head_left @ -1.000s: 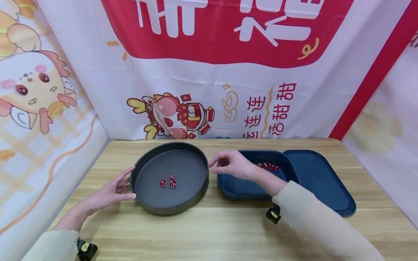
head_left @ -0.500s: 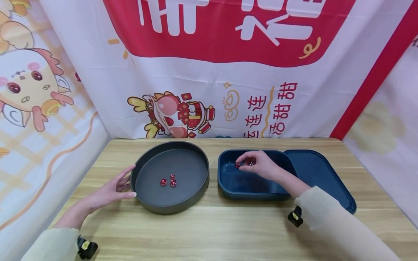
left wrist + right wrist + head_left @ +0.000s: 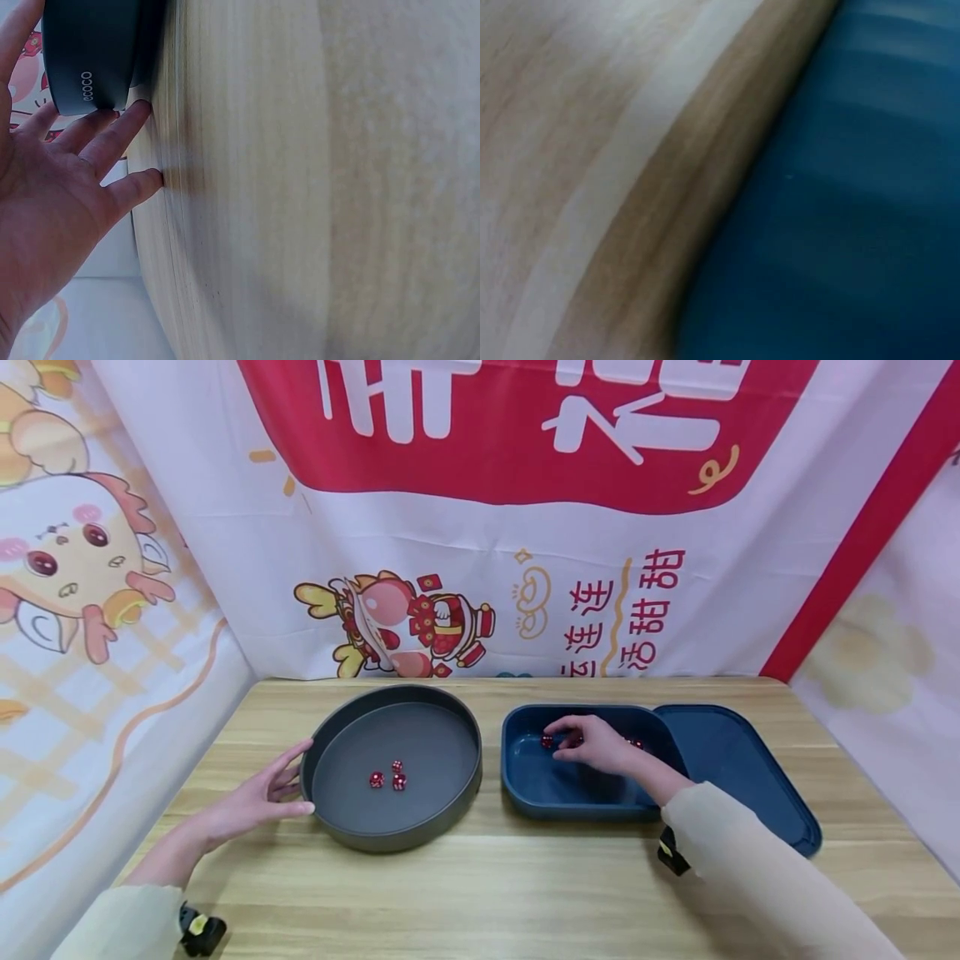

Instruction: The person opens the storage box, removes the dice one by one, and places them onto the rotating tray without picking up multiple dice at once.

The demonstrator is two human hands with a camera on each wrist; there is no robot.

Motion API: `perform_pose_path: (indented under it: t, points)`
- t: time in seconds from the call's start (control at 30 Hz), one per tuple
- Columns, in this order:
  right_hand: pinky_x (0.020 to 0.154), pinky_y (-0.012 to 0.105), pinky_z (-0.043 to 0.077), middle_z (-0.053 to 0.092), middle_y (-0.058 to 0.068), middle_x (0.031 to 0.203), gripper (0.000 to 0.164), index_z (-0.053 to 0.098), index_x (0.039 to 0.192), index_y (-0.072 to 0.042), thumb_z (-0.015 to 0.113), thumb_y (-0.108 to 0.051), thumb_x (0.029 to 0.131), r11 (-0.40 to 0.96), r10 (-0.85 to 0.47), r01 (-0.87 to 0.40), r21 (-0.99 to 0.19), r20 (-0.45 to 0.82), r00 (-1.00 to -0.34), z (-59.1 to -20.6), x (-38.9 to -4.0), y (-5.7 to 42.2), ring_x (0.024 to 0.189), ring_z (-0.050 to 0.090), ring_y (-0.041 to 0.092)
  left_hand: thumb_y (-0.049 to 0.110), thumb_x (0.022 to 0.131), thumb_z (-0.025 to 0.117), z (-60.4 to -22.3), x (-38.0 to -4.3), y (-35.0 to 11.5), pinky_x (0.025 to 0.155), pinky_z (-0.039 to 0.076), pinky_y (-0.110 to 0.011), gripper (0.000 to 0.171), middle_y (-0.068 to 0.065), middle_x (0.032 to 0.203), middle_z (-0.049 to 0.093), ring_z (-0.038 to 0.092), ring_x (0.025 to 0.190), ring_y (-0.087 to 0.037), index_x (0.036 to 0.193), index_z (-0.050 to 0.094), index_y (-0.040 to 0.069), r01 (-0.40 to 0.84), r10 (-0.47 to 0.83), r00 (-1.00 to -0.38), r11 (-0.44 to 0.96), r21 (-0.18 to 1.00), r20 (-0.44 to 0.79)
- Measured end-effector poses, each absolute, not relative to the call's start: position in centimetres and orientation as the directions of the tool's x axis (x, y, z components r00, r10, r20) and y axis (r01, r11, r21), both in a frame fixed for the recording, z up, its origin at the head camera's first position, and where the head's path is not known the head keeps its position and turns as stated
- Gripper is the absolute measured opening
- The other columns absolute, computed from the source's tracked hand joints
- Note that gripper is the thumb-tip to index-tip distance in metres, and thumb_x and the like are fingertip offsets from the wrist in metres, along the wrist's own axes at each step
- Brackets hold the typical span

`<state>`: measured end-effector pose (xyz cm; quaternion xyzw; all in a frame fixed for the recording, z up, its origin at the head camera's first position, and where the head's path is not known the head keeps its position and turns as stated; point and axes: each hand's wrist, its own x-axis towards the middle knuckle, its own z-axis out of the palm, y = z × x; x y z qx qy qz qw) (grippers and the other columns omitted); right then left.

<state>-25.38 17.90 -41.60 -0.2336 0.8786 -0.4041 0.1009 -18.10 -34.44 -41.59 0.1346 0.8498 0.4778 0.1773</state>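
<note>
In the head view my left hand [image 3: 258,793] rests against the left wall of a round dark grey pan [image 3: 420,839], fingers spread, thumb by the lower side. Three small red dice [image 3: 399,782] lie on its floor. The left wrist view shows the left fingertips [image 3: 139,112] at the outer wall of the pan [image 3: 90,60]. My right hand [image 3: 600,745] reaches into a blue rectangular box [image 3: 585,812], thumb and forefinger apart. One red die [image 3: 547,741] lies in front of the fingertips; another shows between the fingers. The right wrist view shows no fingers.
A flat blue lid [image 3: 738,768] lies at the box's right side. More red dice [image 3: 637,744] sit in the box behind the hand. The wooden table [image 3: 465,902] ends at a printed cloth backdrop [image 3: 480,593], with cloth walls at both sides.
My right hand moved from the gap between pan and box rightward into the box, then shifted slightly there. My left hand and the three dice in the pan look unchanged.
</note>
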Motion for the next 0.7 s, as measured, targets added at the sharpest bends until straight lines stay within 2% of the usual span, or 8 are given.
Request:
perform_pose_path:
  t: [0.23,0.37,0.5,0.7]
  points:
    - [0.080,0.037,0.054,0.064,0.019,0.114,0.043,0.059,0.130,-0.001,0.070,-0.005,0.089,0.579,-0.500,-0.326,-0.747,-0.010,-0.866,-42.3,-25.8,17.4,0.094,0.062,0.023,0.016,0.091,0.070,-41.7,-18.1,-34.5,0.099,0.038,-0.060,0.095,-0.039,0.151,0.012,0.029,0.132,-0.056,0.157,0.001,0.016,0.073,0.406,-0.900,0.502,0.862,-0.161]
    - [0.078,0.035,0.053,0.067,0.011,0.105,0.038,0.062,0.127,-0.004,0.070,-0.007,0.090,0.609,-0.485,-0.292,-0.738,-0.054,-0.873,-42.7,-26.0,17.2,0.090,0.061,0.019,0.016,0.091,0.070,-41.8,-18.1,-34.5,0.100,0.038,-0.059,0.095,-0.040,0.150,0.012,0.029,0.132,-0.056,0.157,0.001,0.016,0.072,0.406,-0.900,0.497,0.865,-0.158]
    - [0.071,0.032,0.051,0.067,0.003,0.090,0.033,0.066,0.122,-0.007,0.071,-0.007,0.089,0.630,-0.455,-0.261,-0.731,-0.075,-0.887,-42.8,-26.0,17.2,0.080,0.060,0.017,0.016,0.091,0.069,-41.8,-18.1,-34.5,0.100,0.037,-0.060,0.095,-0.039,0.151,0.012,0.028,0.132,-0.056,0.157,0.001,0.017,0.068,0.403,-0.901,0.498,0.864,-0.162]
    - [0.064,0.030,0.050,0.065,0.003,0.084,0.029,0.068,0.117,-0.004,0.070,-0.002,0.088,0.639,-0.448,-0.262,-0.723,-0.073,-0.891,-42.9,-26.1,17.3,0.073,0.058,0.017,0.016,0.091,0.069,-41.7,-18.0,-34.4,0.100,0.037,-0.061,0.095,-0.039,0.151,0.012,0.029,0.132,-0.056,0.157,0.000,0.017,0.069,0.403,-0.900,0.502,0.862,-0.163]
